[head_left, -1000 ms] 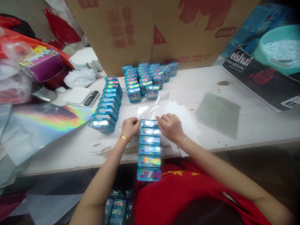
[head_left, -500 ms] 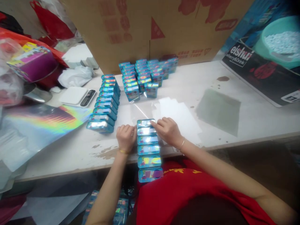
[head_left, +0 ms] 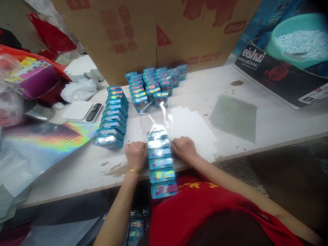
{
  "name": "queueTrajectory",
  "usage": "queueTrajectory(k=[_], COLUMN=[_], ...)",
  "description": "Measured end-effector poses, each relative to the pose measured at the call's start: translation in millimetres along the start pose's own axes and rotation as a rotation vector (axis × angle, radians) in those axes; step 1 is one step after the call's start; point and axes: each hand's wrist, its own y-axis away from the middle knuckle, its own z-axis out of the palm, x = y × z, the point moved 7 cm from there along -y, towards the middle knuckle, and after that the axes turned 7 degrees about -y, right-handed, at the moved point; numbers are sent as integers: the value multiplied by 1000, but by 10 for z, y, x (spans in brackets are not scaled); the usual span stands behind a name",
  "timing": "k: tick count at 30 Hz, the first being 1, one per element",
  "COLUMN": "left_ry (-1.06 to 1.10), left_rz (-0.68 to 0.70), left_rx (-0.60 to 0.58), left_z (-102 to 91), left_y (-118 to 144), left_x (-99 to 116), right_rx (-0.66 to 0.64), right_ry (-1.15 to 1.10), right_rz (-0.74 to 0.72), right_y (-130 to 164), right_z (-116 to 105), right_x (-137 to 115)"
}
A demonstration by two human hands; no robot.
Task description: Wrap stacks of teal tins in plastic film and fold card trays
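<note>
A row of blue tins (head_left: 161,163) with shiny lids runs from the tabletop toward my red apron, its near end past the table edge. Clear plastic film (head_left: 160,121), bright with glare, rises around the far end of this row. My left hand (head_left: 136,156) is closed at the row's left side, thumb against the tins, and seems to pinch the film's edge. On the right side, my right hand (head_left: 184,149) is curled closed at the film's other edge. The fingertips of both hands are partly hidden.
A slanted row of blue tins (head_left: 111,119) stands to the left, beside a white scale (head_left: 78,111). More tins (head_left: 148,85) are grouped before a large cardboard box (head_left: 143,37). White sheets (head_left: 194,126) lie right of centre. A turquoise basin (head_left: 279,41) holds small pale pieces.
My right hand has drawn back from the farthest tin's top to the row's right side. The clear film has risen and now stands around the far end. My left hand stays beside the row.
</note>
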Motion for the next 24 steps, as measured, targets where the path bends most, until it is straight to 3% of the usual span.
queueTrajectory(k=[4, 10, 13, 17, 24], left_ry=[15, 72, 158, 274, 474], left_rz=[-35, 4, 129, 270, 314], left_rx=[-12, -186, -204, -262, -265], left_z=[58, 229, 96, -176, -615], left_y=[103, 105, 241, 616, 1312], left_x=[-44, 5, 71, 179, 499], right_rx=[-45, -142, -216, -290, -627], right_ry=[-12, -63, -112, -194, -302], right_rz=[-32, -75, -145, -254, -501], right_y=[-15, -7, 148, 441, 880], right_z=[75, 219, 193, 43, -35], right_x=[-84, -107, -177, -266, -394])
